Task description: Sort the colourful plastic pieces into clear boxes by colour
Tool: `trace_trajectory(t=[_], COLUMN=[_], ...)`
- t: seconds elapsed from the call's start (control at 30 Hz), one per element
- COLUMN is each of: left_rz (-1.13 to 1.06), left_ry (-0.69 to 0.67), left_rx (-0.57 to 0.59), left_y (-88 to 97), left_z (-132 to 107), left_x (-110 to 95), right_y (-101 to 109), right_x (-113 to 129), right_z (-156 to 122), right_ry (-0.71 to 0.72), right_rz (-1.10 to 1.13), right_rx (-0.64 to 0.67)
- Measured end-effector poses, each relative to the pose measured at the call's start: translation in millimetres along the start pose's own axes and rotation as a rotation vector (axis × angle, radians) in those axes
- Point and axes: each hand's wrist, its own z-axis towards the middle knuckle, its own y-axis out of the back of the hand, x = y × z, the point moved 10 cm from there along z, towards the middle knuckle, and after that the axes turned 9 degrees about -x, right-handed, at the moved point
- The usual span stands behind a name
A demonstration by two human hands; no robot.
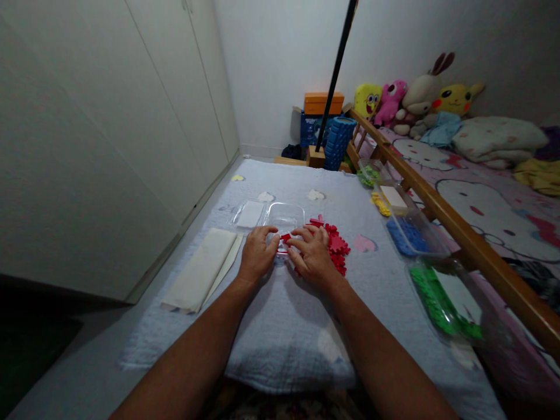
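Observation:
A clear plastic container [284, 211] with its lid folded out to the left sits in the middle of the cloth. My left hand [259, 252] curls round the near left side of the container. My right hand [313, 252] bends over the near right side, its fingertips at a small red piece [285, 238] in or just above the container. Right beside that hand, partly covered by it, lies a pile of red notched plastic pieces [336, 248]. A white card [251, 214] rests in the folded-out lid.
Folded cream cloth or paper [199, 268] lies to the left. Along the right edge stand clear boxes with green pieces [431, 297], blue pieces [406, 236], yellow pieces [380, 204] and light green pieces [368, 175]. A wooden bed rail [437, 210] borders that side; a black pole [336, 76] rises at the back.

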Motion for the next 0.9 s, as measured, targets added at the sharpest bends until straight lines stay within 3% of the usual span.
trace_trajectory(t=[0.3,0.53,0.63,0.73,0.83,0.9], left_rz=[-0.021,-0.046,-0.056,-0.077,-0.113,-0.152], left_ry=[-0.018,0.004,0.002,0.006,0.026,0.053], left_rx=[-0.006,0.000,0.004,0.010,0.002,-0.016], left_y=[-0.7,-1.5,-1.7,-2.0,-1.4,0.0], left_z=[0,-1,-1,-1,-2,-3], left_x=[-1,0,1,0,0,1], right_y=[-8,-11,-3,19,43,54], right_x=[5,6,2,-19,-60,-91], right_z=[0,-1,2,7,9,4], right_ry=[-0.026,-0.026,-0.021,-0.083,-0.241,-0.379], right_rz=[0.020,0.037,0.042,-0.003,-0.125,-0.228], right_rx=[0.146,0.143,0.079,-0.053,-0.140,-0.130])
